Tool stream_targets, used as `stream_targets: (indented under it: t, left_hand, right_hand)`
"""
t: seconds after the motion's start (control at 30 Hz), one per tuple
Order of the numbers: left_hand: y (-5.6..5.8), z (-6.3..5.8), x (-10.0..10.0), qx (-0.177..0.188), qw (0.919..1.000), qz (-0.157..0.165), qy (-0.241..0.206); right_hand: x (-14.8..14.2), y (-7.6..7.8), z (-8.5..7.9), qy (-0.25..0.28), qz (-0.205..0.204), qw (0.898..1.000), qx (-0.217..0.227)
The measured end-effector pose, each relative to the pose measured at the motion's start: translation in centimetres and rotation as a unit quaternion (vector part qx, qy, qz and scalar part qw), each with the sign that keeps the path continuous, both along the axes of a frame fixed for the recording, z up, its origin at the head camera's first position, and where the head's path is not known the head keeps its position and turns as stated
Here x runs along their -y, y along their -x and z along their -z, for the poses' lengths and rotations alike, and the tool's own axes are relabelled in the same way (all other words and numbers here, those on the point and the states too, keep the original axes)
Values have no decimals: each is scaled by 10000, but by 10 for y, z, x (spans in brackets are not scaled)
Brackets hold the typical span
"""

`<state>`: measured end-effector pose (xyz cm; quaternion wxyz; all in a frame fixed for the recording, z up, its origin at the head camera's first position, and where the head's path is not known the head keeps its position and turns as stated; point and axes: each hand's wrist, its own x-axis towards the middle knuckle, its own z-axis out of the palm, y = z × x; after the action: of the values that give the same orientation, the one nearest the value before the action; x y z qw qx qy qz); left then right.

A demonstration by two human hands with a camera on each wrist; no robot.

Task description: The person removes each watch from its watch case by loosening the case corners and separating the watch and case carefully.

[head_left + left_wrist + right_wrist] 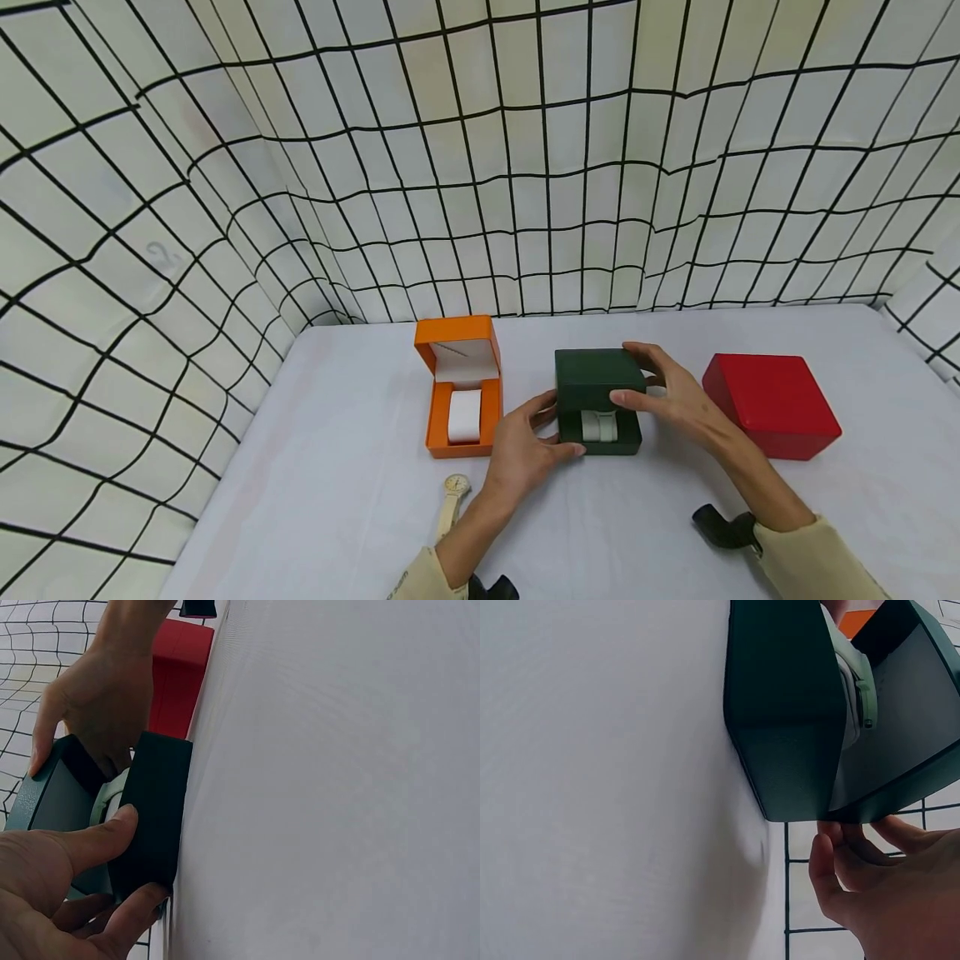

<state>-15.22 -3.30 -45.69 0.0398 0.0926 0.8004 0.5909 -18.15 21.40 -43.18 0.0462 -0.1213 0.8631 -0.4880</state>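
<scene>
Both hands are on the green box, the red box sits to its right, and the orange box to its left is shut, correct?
Not quite: the head view shows the orange box open, its lid raised. The left hand and right hand are on the green box, with the red box to its right.

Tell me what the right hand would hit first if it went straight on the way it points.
The green box's lid, which the right hand touches now. Beyond it, the orange box looks roughly in line, though depth is unclear.
</scene>
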Motion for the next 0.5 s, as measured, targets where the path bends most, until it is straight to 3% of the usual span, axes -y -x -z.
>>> stream_targets:
  t: [0.37, 0.5]
  left_hand:
    - [0, -5, 0, -167, 9964, -78, 830]
    - [1, -6, 0, -183, 9960, -126, 868]
  right_hand:
    - [2, -2, -1, -181, 122, 9998, -14]
    - [3, -2, -3, -275, 122, 9995, 35]
